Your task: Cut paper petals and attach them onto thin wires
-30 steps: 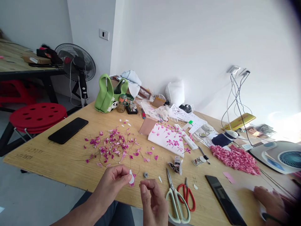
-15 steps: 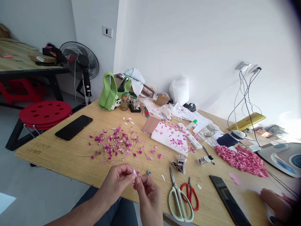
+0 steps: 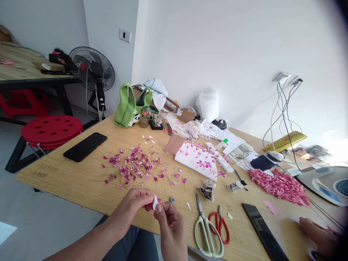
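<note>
Near the table's front edge, both of my hands meet around a small white petal-shaped piece with bits of pink petal behind it. My right hand pinches the white piece's lower end between thumb and fingers. My left hand is closed at its left side, with thumb and fingers on the pink petal; its fingertips are partly hidden. A thin wire rises above the fingers. Beyond my hands lies a loose heap of pink petals on wires. A small grey spool sits just past my right hand.
To the right lie white-handled scissors, red-handled pliers and a phone. Another phone is at left. A white cloth bears pink flowers. Someone else's hand rests at far right, near pink trim.
My left thumb has moved off the white piece, up and to the left, so more of the white piece shows. My right hand keeps its pinch in nearly the same place.
</note>
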Tool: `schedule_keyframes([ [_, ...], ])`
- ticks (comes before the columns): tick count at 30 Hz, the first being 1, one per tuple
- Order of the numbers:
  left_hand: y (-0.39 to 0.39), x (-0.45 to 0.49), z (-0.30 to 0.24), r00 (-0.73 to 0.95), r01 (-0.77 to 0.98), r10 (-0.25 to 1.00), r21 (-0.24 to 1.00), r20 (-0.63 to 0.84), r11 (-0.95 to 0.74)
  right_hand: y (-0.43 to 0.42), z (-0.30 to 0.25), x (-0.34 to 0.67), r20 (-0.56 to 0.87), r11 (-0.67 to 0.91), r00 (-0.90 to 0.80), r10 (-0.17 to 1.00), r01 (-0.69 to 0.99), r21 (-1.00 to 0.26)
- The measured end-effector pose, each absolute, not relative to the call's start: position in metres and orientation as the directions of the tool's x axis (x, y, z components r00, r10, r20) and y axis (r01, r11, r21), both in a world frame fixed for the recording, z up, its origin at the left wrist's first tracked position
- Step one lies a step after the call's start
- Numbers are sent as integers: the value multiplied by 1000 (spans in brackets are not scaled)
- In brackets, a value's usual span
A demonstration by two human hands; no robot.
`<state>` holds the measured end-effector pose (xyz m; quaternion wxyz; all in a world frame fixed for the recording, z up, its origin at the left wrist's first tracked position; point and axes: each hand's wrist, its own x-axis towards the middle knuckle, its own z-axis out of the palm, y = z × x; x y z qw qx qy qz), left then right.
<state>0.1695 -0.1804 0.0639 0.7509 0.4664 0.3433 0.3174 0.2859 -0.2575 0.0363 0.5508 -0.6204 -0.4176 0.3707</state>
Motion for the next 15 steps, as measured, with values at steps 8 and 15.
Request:
schedule_keyframes([
  [8, -183, 172, 71, 605, -117, 766, 928, -216, 354, -260, 21, 287, 38, -18, 383, 923, 143, -990],
  [15, -185, 173, 70, 603, -105, 794, 979, -76, 174, -262, 18, 286, 164, 67, 391, 906, 249, -966],
])
